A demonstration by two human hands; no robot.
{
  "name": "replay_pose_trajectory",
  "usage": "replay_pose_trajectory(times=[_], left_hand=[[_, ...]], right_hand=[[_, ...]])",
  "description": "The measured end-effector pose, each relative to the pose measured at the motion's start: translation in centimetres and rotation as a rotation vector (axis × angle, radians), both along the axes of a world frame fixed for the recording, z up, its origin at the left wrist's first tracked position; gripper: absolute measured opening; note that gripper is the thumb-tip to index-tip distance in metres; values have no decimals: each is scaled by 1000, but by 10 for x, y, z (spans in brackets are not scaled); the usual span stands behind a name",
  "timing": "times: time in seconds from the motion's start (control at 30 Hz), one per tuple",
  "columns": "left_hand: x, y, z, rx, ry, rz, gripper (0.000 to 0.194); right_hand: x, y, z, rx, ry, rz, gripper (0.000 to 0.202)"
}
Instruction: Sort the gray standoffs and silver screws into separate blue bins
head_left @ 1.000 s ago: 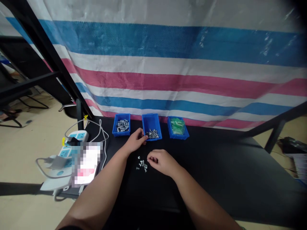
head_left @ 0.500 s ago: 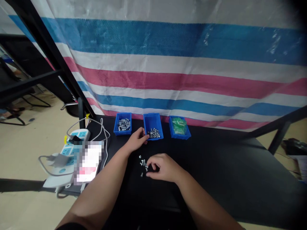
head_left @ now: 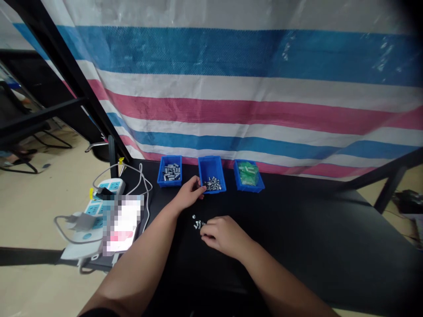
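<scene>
My left hand [head_left: 191, 192] is closed at the front left corner of the middle blue bin [head_left: 209, 166], with the thumb on its rim. Small silver screws [head_left: 213, 183] lie heaped at the near end of that bin. On the black table in front, several loose screws [head_left: 198, 225] form a little pile. My right hand [head_left: 223, 235] is at the right side of this pile, its fingers curled and pinched around screws; the fingers mostly hide what is between them.
To the left, a blue bin [head_left: 161, 179] holds short metal cylinders [head_left: 172, 172]. At the right, another blue bin [head_left: 254, 188] contains a green plastic packet [head_left: 248, 174]. A power strip [head_left: 74, 246] with cables and a phone [head_left: 128, 224] occupy the table's left end. Behind hangs a striped sheet [head_left: 231, 110].
My right hand's fingers have closed together at the pile. The single screw that lay nearest me is no longer visible on the table. My left hand has stayed at the bin.
</scene>
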State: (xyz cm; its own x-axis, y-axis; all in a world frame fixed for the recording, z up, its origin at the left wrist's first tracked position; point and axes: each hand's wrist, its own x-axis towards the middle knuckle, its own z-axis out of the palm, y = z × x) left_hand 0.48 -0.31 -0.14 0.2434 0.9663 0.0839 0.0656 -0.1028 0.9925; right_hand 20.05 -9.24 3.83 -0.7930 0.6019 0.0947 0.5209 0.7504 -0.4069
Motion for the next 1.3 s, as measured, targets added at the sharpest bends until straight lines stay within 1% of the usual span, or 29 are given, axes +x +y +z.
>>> replay_pose_trajectory(times=[0.2, 0.37, 0.47, 0.57, 0.7, 0.9, 0.97, 1.03, 1.07, 1.13, 1.2, 1.23, 1.27, 1.3], left_hand=[[0, 0, 1, -4, -12, -10, 33], [1, -1, 4, -10, -25, -6, 34], [1, -2, 5, -12, -16, -1, 33], [1, -2, 5, -10, 0, 0, 32], [0, -2, 5, -3, -11, -5, 32], [0, -2, 4, 25, 17, -7, 29], [1, -2, 5, 25, 16, -4, 29], [1, -2, 5, 21, 8, -7, 30], [1, -2, 5, 16, 5, -9, 30], [0, -1, 3, 11, -2, -13, 30], [0, -1, 2, 18, -5, -15, 30], [-1, 0, 1, 23, -5, -15, 30], [-1, 0, 0, 28, -4, -16, 29], [-1, 0, -1, 32, -2, -16, 29]], right_hand=[[4, 6, -1, 25, 8, -56, 13], [3, 6, 2, -6, 21, -86, 7], [3, 5, 3, -23, 28, -131, 5], [2, 5, 3, -25, 38, -162, 7], [0, 6, 1, -25, 66, -185, 14], [2, 7, -2, -39, 88, -202, 13], [3, 6, -3, -45, 112, -188, 14], [3, 8, -3, -74, 200, -174, 14], [2, 11, -4, -91, 281, -192, 14], [-1, 19, -5, -107, 509, -299, 13], [-2, 28, -7, -89, 732, -438, 24], [-1, 33, -7, -71, 797, -487, 31], [1, 36, -7, -51, 816, -521, 33], [4, 37, -6, -37, 790, -540, 31]])
